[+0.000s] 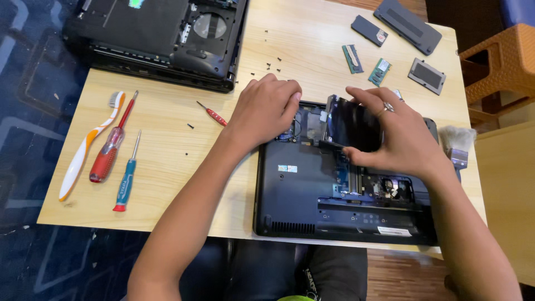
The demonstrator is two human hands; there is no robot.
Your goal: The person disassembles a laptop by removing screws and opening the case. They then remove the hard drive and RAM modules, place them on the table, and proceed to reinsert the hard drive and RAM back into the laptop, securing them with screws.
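Note:
An upturned black laptop (pixel 312 195) lies on the wooden table (pixel 167 134) in front of me with its bottom panels off. My right hand (pixel 395 136) grips a dark, shiny hard drive (pixel 351 125) and holds it tilted up out of the open bay near the laptop's far edge. My left hand (pixel 267 108) rests knuckles-up on the laptop's far left corner, fingers curled down against the case beside the bay. Exposed circuit parts (pixel 384 187) show below my right hand.
A second opened black laptop (pixel 161 39) sits at the far left. A toothbrush (pixel 89 145), a red screwdriver (pixel 111 145), a teal screwdriver (pixel 127 178) and a small red screwdriver (pixel 213 114) lie left. Memory sticks (pixel 352 58), cover panels (pixel 409 25), a paintbrush (pixel 458 146) and loose screws (pixel 267 53) lie beyond.

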